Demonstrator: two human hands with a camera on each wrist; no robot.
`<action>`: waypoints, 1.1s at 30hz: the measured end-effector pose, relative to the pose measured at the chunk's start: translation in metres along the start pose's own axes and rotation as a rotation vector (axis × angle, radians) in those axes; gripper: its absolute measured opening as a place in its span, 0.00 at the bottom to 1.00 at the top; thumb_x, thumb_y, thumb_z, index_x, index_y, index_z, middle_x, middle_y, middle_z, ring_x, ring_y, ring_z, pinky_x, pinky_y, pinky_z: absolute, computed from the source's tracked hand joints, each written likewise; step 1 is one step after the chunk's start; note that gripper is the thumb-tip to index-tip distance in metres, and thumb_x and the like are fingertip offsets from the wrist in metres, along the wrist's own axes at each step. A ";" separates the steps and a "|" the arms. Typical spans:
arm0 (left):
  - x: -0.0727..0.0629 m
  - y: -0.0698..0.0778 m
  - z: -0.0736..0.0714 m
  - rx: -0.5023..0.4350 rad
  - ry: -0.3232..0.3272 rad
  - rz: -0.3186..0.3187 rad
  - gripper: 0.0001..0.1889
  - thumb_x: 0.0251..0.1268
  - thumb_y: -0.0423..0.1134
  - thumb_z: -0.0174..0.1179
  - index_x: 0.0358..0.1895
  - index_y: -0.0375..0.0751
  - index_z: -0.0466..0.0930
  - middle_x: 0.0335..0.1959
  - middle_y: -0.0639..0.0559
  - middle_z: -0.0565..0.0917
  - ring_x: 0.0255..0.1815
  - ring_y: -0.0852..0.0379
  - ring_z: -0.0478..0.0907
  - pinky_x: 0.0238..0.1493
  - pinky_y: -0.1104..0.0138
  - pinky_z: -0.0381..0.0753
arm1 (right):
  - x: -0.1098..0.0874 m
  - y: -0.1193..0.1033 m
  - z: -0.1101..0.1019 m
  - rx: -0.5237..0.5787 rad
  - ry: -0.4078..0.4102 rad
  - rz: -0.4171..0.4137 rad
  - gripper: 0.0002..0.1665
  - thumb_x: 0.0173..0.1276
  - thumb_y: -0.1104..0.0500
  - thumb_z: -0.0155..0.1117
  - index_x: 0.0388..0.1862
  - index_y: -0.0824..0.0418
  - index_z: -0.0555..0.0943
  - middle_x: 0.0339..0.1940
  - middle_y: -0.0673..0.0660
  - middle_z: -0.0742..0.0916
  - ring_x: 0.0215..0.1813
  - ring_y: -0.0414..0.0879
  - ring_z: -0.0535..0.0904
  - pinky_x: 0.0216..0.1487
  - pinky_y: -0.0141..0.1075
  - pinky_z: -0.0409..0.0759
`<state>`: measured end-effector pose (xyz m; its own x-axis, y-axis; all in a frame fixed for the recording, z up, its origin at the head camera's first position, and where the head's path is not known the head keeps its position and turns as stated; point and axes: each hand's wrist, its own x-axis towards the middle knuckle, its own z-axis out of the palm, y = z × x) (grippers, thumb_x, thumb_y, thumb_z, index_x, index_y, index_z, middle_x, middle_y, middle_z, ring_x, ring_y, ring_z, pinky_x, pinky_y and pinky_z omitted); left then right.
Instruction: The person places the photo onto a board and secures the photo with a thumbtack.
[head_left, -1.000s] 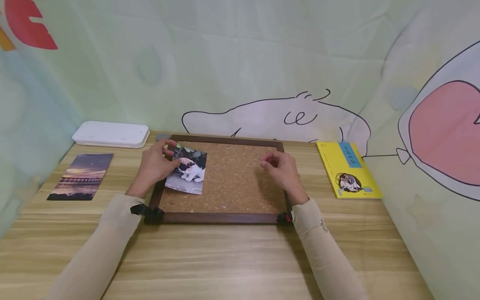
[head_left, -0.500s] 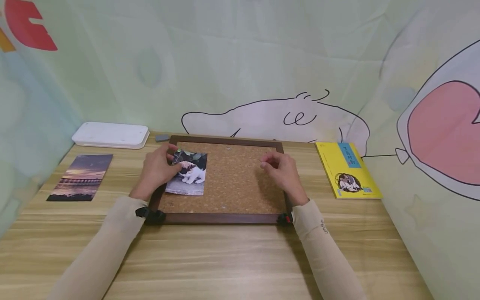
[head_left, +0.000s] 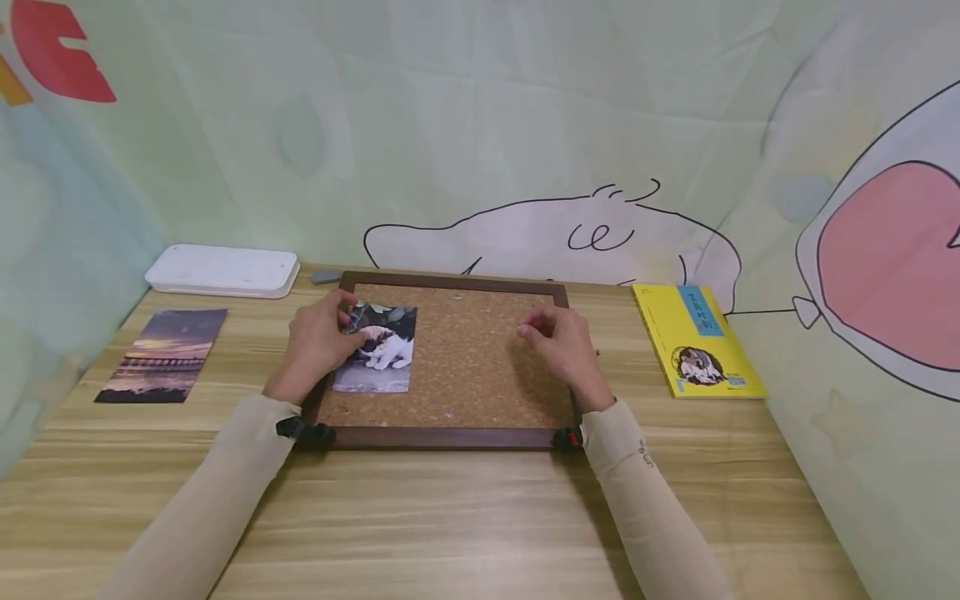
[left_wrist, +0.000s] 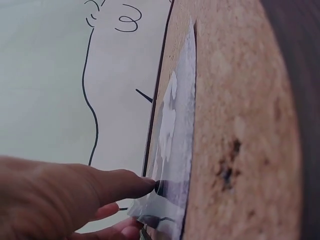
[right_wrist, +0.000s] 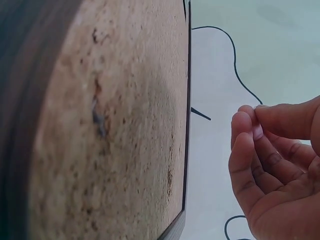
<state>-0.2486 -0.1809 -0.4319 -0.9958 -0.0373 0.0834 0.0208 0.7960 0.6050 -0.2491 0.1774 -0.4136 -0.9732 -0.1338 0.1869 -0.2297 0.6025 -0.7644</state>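
A photo of a cat (head_left: 387,357) lies at the left part of a cork board (head_left: 472,358) with a dark brown frame. My left hand (head_left: 316,341) pinches the photo by its left side, thumb on the picture and fingers behind the edge. In the left wrist view, the photo (left_wrist: 175,125) stands slightly off the cork near the thumb. Above the board's right side is my right hand (head_left: 564,344), thumb and fingertips pinched together. A tiny pale thing seems to sit between those fingertips; its kind is too small to tell.
A sunset photo (head_left: 167,354) lies to the left, below a white case (head_left: 222,269). A small grey block (head_left: 326,276) sits behind the board. On the right is a yellow book (head_left: 697,340). A printed cloth wall (head_left: 480,125) closes off the table's back and sides.
My left hand has shifted the cat photo slightly right and down, and the photo's lower edge now sits straighter. My right hand has stayed almost still.
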 end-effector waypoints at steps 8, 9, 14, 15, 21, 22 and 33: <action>0.000 -0.002 0.000 0.026 0.005 0.011 0.28 0.65 0.37 0.72 0.66 0.29 0.77 0.49 0.31 0.84 0.49 0.36 0.79 0.51 0.46 0.75 | 0.002 -0.003 0.005 0.003 -0.008 -0.027 0.05 0.75 0.64 0.69 0.43 0.65 0.88 0.38 0.63 0.92 0.38 0.50 0.86 0.41 0.34 0.80; 0.000 -0.002 -0.001 0.034 0.001 0.013 0.28 0.66 0.37 0.72 0.65 0.28 0.79 0.46 0.33 0.84 0.47 0.38 0.78 0.48 0.49 0.75 | 0.002 -0.004 0.006 0.008 -0.010 -0.027 0.05 0.75 0.64 0.69 0.43 0.65 0.88 0.39 0.63 0.93 0.39 0.50 0.86 0.42 0.34 0.80; 0.001 -0.001 -0.002 0.094 -0.029 0.017 0.22 0.68 0.39 0.71 0.59 0.28 0.85 0.34 0.42 0.78 0.38 0.46 0.71 0.38 0.61 0.63 | 0.002 -0.009 0.010 0.003 -0.027 -0.014 0.05 0.76 0.62 0.69 0.44 0.64 0.89 0.41 0.62 0.93 0.40 0.49 0.85 0.43 0.34 0.80; 0.001 0.000 -0.002 0.101 -0.034 0.016 0.21 0.69 0.39 0.71 0.58 0.28 0.86 0.32 0.43 0.77 0.37 0.46 0.70 0.37 0.61 0.62 | 0.003 -0.011 0.011 0.005 -0.031 -0.012 0.05 0.76 0.62 0.69 0.44 0.64 0.89 0.41 0.61 0.93 0.40 0.49 0.85 0.42 0.34 0.80; 0.001 0.002 -0.002 0.111 -0.039 0.026 0.19 0.70 0.39 0.70 0.57 0.28 0.88 0.29 0.42 0.80 0.37 0.45 0.72 0.40 0.61 0.62 | 0.009 -0.018 0.026 0.022 -0.066 -0.030 0.04 0.74 0.65 0.70 0.43 0.65 0.88 0.40 0.62 0.93 0.39 0.48 0.83 0.42 0.33 0.78; 0.001 0.001 -0.002 0.111 -0.037 0.031 0.19 0.70 0.39 0.69 0.57 0.28 0.88 0.29 0.42 0.81 0.37 0.45 0.72 0.41 0.60 0.62 | 0.011 -0.019 0.029 0.021 -0.073 -0.037 0.04 0.74 0.65 0.70 0.43 0.66 0.89 0.40 0.62 0.92 0.39 0.48 0.83 0.42 0.33 0.78; -0.001 -0.001 0.001 0.088 -0.038 0.048 0.19 0.71 0.38 0.69 0.56 0.26 0.88 0.30 0.40 0.83 0.37 0.44 0.74 0.40 0.61 0.63 | 0.022 -0.038 0.059 0.032 -0.217 -0.017 0.07 0.77 0.61 0.68 0.47 0.62 0.89 0.45 0.60 0.92 0.46 0.49 0.85 0.47 0.35 0.81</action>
<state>-0.2474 -0.1813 -0.4331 -0.9965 0.0240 0.0798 0.0628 0.8461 0.5293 -0.2628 0.1046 -0.4170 -0.9479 -0.3120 0.0651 -0.2426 0.5739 -0.7822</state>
